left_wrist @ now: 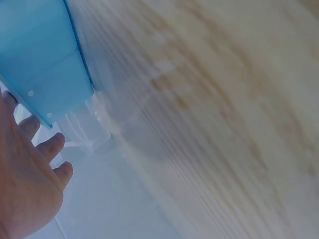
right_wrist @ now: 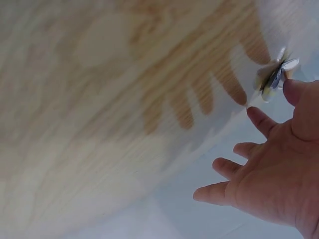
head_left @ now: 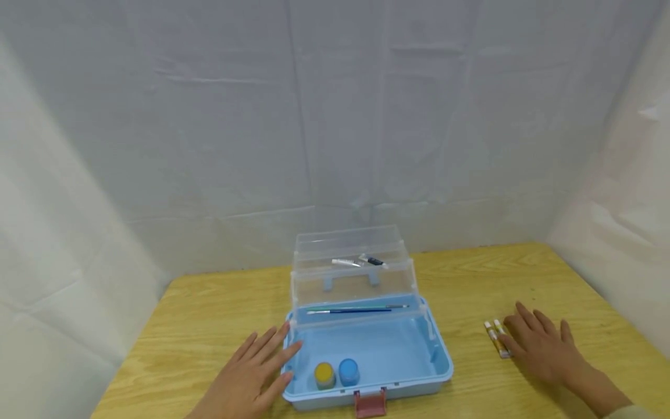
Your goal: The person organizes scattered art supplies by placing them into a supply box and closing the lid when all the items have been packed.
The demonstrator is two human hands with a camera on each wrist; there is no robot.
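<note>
A light wooden table [head_left: 209,314] with a visible grain fills the lower half of the head view, backed by pale grey-white cloth walls [head_left: 335,116]. On the table's middle stands a light blue plastic storage box [head_left: 387,355], open, with a red latch [head_left: 370,402] at its front edge. Above its back half sit two clear plastic fold-out trays, stepped one behind the other. The upper clear tray [head_left: 350,241] holds two small tubes, one white [head_left: 345,262] and one with a dark body [head_left: 374,261], lying touching at an angle. The lower clear tray [head_left: 356,285] holds two thin paintbrushes side by side, a blue-handled brush [head_left: 350,311] in front and a green-handled brush [head_left: 356,306] just behind it. In the blue bottom compartment, near the front wall, stand two small round paint jars touching each other: a yellow-lidded jar [head_left: 324,372] on the left and a blue-lidded jar [head_left: 348,370] on the right.

The left hand [head_left: 251,372] lies with its fingers spread and straight, grasping nothing, its fingertips against the box's left wall. The right hand [head_left: 541,343] rests flat on the table, well to the right of the box, fingers straight and spread, its thumb side just touching two small brown-and-white paint tubes [head_left: 497,337] that lie side by side on the wood; it grips neither.
</note>
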